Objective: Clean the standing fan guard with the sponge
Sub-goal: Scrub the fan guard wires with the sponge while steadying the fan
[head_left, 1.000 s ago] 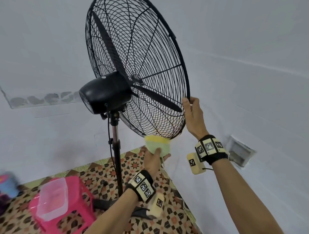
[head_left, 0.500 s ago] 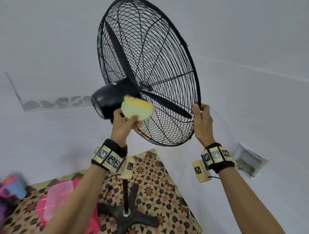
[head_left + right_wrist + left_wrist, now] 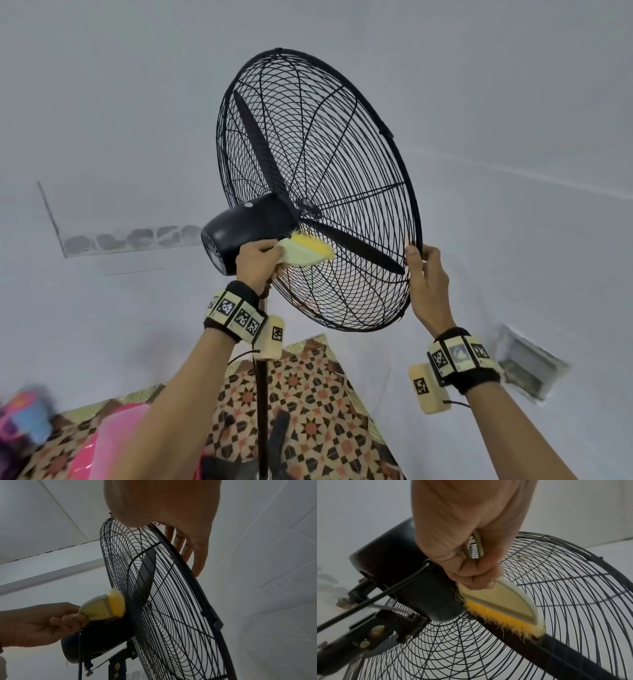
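While the right hand curls its fingers round the fan guard rim at centre right to steady it, the left hand pinches the sponge against the wires beside the motor.

Black fan guard, black motor; sponge yellow on pale cream; floor patterned brown, orange, cream.

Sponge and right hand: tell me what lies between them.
In the head view, the guard's wire mesh spans the stretch from the sponge to the right hand on the rim, with a black blade behind the wires.
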